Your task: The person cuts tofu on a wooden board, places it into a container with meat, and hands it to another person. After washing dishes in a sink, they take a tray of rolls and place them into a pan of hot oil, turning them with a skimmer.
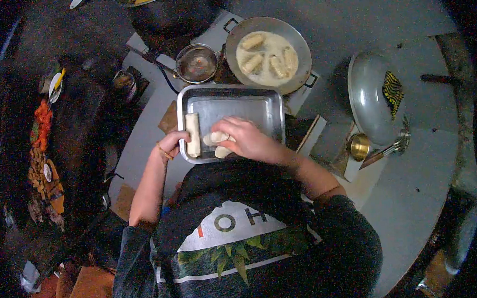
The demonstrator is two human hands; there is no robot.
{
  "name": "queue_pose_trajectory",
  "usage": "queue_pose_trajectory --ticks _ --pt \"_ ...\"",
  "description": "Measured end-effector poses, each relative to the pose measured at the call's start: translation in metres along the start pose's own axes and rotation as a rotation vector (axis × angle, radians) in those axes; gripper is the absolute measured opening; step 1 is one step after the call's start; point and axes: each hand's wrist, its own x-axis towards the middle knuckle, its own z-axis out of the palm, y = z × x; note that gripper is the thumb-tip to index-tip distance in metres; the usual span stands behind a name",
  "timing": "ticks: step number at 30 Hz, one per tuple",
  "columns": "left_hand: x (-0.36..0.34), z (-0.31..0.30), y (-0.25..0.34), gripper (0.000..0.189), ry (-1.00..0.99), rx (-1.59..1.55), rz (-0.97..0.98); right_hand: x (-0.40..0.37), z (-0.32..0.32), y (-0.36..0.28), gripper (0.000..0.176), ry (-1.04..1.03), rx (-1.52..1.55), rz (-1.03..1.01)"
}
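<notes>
A metal tray (271, 101) lies in front of my body. My left hand (172, 144) grips its left wall, thumb over the rim. Beside that thumb a pale uncooked spring roll (192, 128) lies lengthwise along the tray's left side. Over the tray, my right hand (243, 138) is closed on several pale spring rolls (221, 151), whose ends stick out to the left of the fingers; the palm hides the rest. Just beyond the tray, a two-handled frying pan (302, 48) holds bubbling oil with several spring rolls (253, 63) in it.
A round strainer (197, 63) sits left of the pan, with a big dark pot (172, 15) behind it. To the right are a large metal lid (368, 101) with a patterned cloth, a brass-coloured cup (359, 147) and metal utensils (397, 143). Food piles (42, 127) lie far left.
</notes>
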Motion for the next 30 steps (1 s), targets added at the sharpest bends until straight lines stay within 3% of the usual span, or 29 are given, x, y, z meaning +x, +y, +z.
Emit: queue_pose_trajectory --ticks 3,5,6,9,13,15,17,19,23,24,25,27,29,30 --pt "-0.010 0.008 -0.003 0.023 0.207 0.027 0.095 -0.007 -0.020 0.002 0.028 0.093 0.034 0.106" --pt "0.001 -0.019 -0.022 0.015 0.304 -0.014 0.104 -0.010 -0.037 0.031 0.027 0.201 0.040 0.128" --pt "-0.029 0.019 0.000 0.012 0.395 0.116 0.059 -0.010 -0.049 0.049 0.027 0.258 -0.004 0.149" --pt "-0.002 -0.046 -0.045 0.014 0.474 0.023 0.170 -0.007 -0.072 0.111 0.027 0.393 -0.217 0.204" --pt "-0.029 -0.033 -0.068 0.021 0.620 -0.071 0.189 -0.018 -0.069 0.243 0.024 0.311 -0.471 0.154" --pt "-0.044 -0.015 -0.086 0.018 0.639 -0.170 0.233 -0.025 -0.062 0.288 0.022 0.068 -0.880 0.080" --pt "-0.045 -0.030 -0.100 0.016 0.662 -0.186 0.217 -0.021 -0.041 0.321 0.021 -0.044 -0.980 0.075" --pt "-0.044 -0.055 -0.134 0.015 0.631 -0.262 0.307 -0.026 -0.018 0.357 0.022 -0.113 -1.020 -0.152" --pt "-0.056 -0.026 -0.142 0.024 0.740 -0.299 0.311 -0.040 0.005 0.365 0.023 -0.330 -0.965 -0.126" --pt "-0.058 -0.033 -0.146 0.037 0.707 -0.254 0.331 -0.045 0.009 0.359 0.024 -0.365 -0.956 -0.137" --pt "-0.057 -0.039 -0.149 0.037 0.712 -0.271 0.313 -0.042 0.009 0.358 0.024 -0.396 -0.956 -0.148" --pt "-0.059 -0.016 -0.120 0.015 0.693 -0.160 0.318 -0.035 0.011 0.369 0.023 -0.335 -0.960 -0.207" --pt "-0.055 -0.015 -0.112 0.014 0.707 -0.209 0.337 -0.030 0.021 0.376 0.023 -0.265 -0.959 -0.267" --pt "-0.040 -0.068 -0.111 0.014 0.710 -0.181 0.328 -0.006 0.074 0.398 0.024 -0.238 -0.993 -0.126"
